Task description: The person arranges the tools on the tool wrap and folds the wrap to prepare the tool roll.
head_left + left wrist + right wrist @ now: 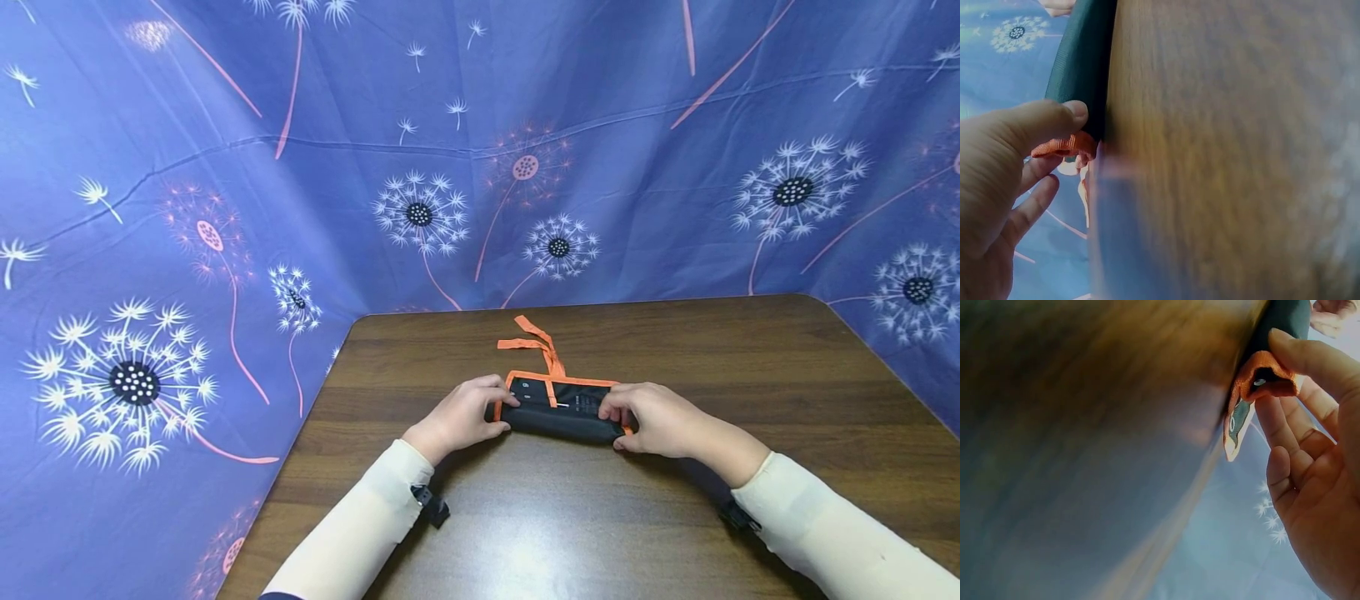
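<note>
A black fabric roll-up pouch [558, 422] with orange edging lies partly rolled on the table, with small white markings on its flat back part. Two orange tie straps [553, 358] stretch from it towards the far side. My left hand [468, 414] grips the pouch's left end, thumb on the near side and fingers over the top. At the right end, my right hand [663, 421] holds it the same way. The right wrist view shows the rolled end [1266, 375], its orange rim folded round a dark opening; what is inside cannot be made out.
The brown wooden table [525, 517] has rounded far corners. Behind it and along the left hangs a blue cloth [480, 108] with dandelion prints. A black strap [431, 506] is on the left wrist, and another [738, 512] on the right.
</note>
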`<state>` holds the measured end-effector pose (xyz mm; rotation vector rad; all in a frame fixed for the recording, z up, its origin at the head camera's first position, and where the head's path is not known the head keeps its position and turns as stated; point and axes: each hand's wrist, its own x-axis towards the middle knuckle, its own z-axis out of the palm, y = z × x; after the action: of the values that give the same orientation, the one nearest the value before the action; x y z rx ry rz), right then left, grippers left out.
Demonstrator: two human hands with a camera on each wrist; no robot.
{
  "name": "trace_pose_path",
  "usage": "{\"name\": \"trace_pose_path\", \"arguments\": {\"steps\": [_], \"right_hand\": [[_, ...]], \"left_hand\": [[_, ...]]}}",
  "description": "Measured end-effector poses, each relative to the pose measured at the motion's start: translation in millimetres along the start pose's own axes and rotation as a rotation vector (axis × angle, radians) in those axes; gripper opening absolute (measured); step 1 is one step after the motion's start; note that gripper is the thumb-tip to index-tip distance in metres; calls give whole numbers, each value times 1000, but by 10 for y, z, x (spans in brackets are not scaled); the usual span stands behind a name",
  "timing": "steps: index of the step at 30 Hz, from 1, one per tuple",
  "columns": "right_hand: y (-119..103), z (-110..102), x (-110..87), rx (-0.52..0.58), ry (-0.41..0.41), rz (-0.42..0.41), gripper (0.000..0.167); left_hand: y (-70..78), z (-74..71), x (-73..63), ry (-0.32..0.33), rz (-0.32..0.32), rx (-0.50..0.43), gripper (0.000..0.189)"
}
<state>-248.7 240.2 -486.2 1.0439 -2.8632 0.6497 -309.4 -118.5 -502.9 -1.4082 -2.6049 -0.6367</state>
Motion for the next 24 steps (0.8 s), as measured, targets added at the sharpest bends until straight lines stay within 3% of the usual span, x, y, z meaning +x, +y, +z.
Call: {"name": "trace_pose_path", "arguments": {"steps": [8,17,24], "right_hand": [[21,-13,-9,61,7,0,28],[72,-58,-22,175,-34,32,21],[109,-57,-31,277,-42,79,22]], "left_hand": [[11,-24,-29,-20,-53,-124,36],[57,-32,-30,-40,-50,-75,47],[36,-44,-42,-27,-45,-145,41]]}}
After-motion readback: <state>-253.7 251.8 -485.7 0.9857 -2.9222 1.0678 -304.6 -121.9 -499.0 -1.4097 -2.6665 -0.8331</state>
